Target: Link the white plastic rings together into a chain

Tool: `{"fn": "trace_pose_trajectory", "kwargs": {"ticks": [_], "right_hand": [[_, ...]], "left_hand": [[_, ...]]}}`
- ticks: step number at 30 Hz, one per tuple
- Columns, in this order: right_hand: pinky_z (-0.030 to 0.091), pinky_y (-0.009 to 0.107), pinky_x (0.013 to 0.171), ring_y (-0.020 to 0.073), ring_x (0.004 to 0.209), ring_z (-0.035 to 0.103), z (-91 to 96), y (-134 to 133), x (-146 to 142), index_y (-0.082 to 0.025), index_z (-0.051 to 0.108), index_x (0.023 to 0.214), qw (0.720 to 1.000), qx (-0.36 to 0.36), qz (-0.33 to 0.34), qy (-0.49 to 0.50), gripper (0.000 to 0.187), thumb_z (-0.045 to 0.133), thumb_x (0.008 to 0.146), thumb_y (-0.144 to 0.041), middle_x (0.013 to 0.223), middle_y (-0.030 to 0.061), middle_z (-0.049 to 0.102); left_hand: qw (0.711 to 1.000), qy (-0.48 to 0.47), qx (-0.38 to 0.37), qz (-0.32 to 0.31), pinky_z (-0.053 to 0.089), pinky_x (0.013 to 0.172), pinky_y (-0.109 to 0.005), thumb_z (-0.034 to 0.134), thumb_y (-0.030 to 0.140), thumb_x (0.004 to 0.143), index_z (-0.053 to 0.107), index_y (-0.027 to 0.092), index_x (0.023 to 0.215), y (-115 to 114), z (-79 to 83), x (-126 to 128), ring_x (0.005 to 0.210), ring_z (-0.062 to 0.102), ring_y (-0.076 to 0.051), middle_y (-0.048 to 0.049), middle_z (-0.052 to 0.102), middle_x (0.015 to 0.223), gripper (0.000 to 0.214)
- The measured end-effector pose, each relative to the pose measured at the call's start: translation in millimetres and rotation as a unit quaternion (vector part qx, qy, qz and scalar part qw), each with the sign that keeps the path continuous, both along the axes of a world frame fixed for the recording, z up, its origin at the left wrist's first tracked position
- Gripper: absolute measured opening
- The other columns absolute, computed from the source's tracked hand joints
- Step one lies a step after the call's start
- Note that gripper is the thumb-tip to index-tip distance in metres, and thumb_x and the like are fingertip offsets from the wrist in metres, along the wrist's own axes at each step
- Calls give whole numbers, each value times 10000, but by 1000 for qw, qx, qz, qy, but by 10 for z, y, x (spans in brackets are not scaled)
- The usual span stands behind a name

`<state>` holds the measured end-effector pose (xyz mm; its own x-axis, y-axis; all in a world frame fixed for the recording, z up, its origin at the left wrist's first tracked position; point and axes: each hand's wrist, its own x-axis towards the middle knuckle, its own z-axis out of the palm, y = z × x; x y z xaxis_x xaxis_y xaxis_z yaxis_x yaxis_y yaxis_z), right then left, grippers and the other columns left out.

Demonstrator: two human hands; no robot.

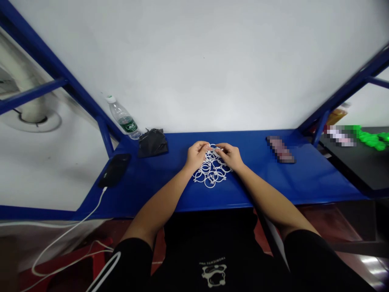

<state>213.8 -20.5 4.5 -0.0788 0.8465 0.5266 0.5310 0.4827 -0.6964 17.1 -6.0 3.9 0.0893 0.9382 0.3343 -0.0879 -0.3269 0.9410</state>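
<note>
A mesh of linked white plastic rings (212,171) lies on the blue table (273,182) in front of me. My left hand (197,154) and my right hand (230,155) meet at the mesh's far edge. Both have their fingers curled and pinched on white rings there. The rings nearest me lie flat and untouched. What exactly sits between the fingertips is too small to make out.
A black phone (114,170) with a white cable (75,227) lies at the table's left end. A water bottle (123,118) and a black pouch (152,143) stand at the back left. A blurred flat object (281,149) lies at the back right. Green items (372,139) sit on a black surface far right.
</note>
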Motion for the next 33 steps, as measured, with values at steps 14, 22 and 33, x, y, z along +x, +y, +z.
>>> {"fn": "trace_pose_trajectory", "kwargs": {"ticks": [14, 22, 33], "right_hand": [[624, 376, 802, 196, 834, 729, -51, 51, 53, -277, 706, 1373, 1000, 20, 6, 7, 386, 565, 1042, -418, 1192, 75, 785], [601, 367, 814, 207, 824, 725, -40, 44, 36, -255, 792, 1174, 1000, 11, -9, 7, 314, 593, 1023, -446, 986, 67, 797], [558, 352, 833, 197, 841, 698, 94, -17, 60, -241, 803, 1060, 999, 48, 25, -1, 350, 461, 985, -221, 885, 42, 734]], "left_hand": [[998, 40, 10, 39, 484, 509, -219, 667, 355, 962, 756, 202, 1080, 12, 5, -10, 536, 588, -83, -76, 805, 994, 212], [998, 49, -10, 38, 468, 513, -213, 654, 330, 937, 756, 185, 1046, 18, -13, -19, 527, 577, -82, -69, 809, 967, 208], [996, 81, 1, 35, 411, 480, -206, 583, 219, 883, 788, 177, 1018, 9, -19, -43, 508, 539, -83, -52, 806, 933, 249]]}}
